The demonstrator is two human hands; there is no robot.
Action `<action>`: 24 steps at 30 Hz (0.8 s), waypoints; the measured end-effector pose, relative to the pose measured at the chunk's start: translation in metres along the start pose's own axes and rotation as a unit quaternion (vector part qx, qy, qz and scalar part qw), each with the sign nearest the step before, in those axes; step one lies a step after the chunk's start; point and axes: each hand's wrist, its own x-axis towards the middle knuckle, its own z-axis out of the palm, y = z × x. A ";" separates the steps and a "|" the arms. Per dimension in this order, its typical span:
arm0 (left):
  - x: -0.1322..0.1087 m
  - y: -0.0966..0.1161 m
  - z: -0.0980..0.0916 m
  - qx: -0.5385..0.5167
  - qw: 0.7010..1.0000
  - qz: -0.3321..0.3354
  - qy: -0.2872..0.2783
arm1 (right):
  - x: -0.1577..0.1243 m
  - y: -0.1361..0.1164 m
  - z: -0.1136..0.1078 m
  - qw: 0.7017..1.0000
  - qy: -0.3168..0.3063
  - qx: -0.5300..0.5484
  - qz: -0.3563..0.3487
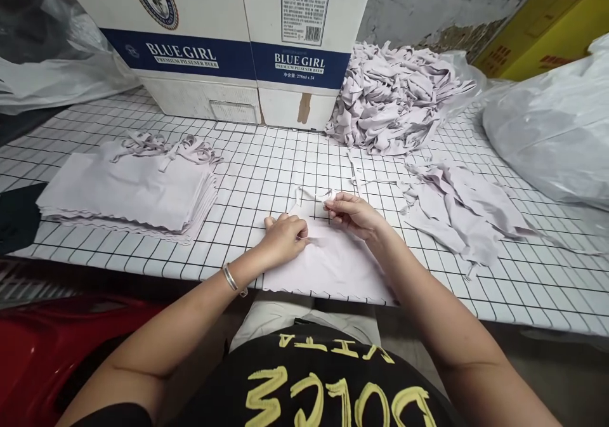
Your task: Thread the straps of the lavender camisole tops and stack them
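Note:
A pale lilac garment piece (337, 268) lies flat at the table's front edge, its wavy hem towards me. My left hand (285, 240) rests on its upper left part with curled fingers, pinching the cloth. Thumb and fingertips of my right hand (354, 214) are closed on a thin strap (309, 193) at the piece's upper edge. To the left is a neat stack of garment pieces (128, 186) in the same colour, with coiled straps on top. Several loose, crumpled garment pieces (457, 205) lie to the right of my right hand.
A white and blue beer carton (200, 59) stands at the back of the checked table (266, 160). Beside it rises a large heap of lilac cloth (394, 97). Plastic bags (556, 122) bulge at the right, with another bag (57, 46) at far left. Dark cloth (19, 217) lies by the stack.

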 end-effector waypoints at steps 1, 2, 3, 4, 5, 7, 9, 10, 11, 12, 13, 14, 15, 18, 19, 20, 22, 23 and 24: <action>0.000 0.000 0.001 -0.015 1.000 -0.006 0.001 | -0.001 0.000 0.000 1.000 0.007 -0.001 -0.003; -0.001 -0.001 0.002 -0.028 1.000 -0.013 0.002 | -0.002 0.000 0.000 1.000 0.011 -0.005 -0.003; -0.001 -0.001 0.003 -0.038 0.999 -0.020 0.003 | -0.004 0.000 0.000 1.000 0.013 -0.010 -0.001; -0.002 -0.002 0.005 -0.045 0.999 -0.026 0.004 | -0.005 0.001 0.001 1.000 0.012 -0.019 0.004; -0.003 -0.002 0.006 -0.050 0.998 -0.031 0.006 | -0.007 0.001 0.002 1.000 0.009 -0.029 0.009; -0.005 -0.002 0.009 -0.057 0.998 -0.035 0.015 | -0.012 0.005 0.006 0.998 -0.004 -0.056 0.010; -0.007 -0.002 0.010 -0.066 0.997 -0.037 0.026 | -0.017 0.010 0.011 0.996 -0.025 -0.090 -0.003; -0.008 -0.001 0.011 -0.073 0.996 -0.038 0.032 | -0.019 0.013 0.013 0.993 -0.040 -0.108 -0.013; -0.009 -0.001 0.010 -0.079 0.995 -0.039 0.037 | -0.021 0.017 0.016 0.990 -0.055 -0.128 -0.023; -0.009 0.000 0.010 -0.086 0.995 -0.039 0.040 | -0.023 0.020 0.019 0.985 -0.070 -0.151 -0.033; -0.010 0.000 0.010 -0.091 0.994 -0.041 0.043 | -0.024 0.023 0.021 0.980 -0.083 -0.175 -0.042; -0.010 0.000 0.010 -0.096 0.993 -0.043 0.045 | -0.025 0.026 0.023 0.974 -0.092 -0.200 -0.050; -0.010 0.000 0.010 -0.099 0.993 -0.045 0.046 | -0.026 0.028 0.025 0.968 -0.094 -0.226 -0.058; -0.009 -0.001 0.010 -0.104 0.992 -0.048 0.049 | -0.027 0.032 0.028 0.952 -0.081 -0.285 -0.075; -0.009 -0.002 0.010 -0.105 0.992 -0.049 0.050 | -0.027 0.033 0.029 0.948 -0.075 -0.297 -0.082; -0.009 -0.002 0.010 -0.107 0.992 -0.050 0.050 | -0.027 0.034 0.029 0.946 -0.071 -0.305 -0.088; -0.009 -0.003 0.010 -0.110 0.991 -0.050 0.051 | -0.027 0.035 0.030 0.942 -0.065 -0.315 -0.097; -0.009 -0.003 0.011 -0.112 0.991 -0.049 0.052 | -0.027 0.035 0.030 0.941 -0.064 -0.318 -0.099; -0.009 -0.003 0.011 -0.113 0.991 -0.048 0.053 | -0.027 0.036 0.030 0.941 -0.063 -0.318 -0.099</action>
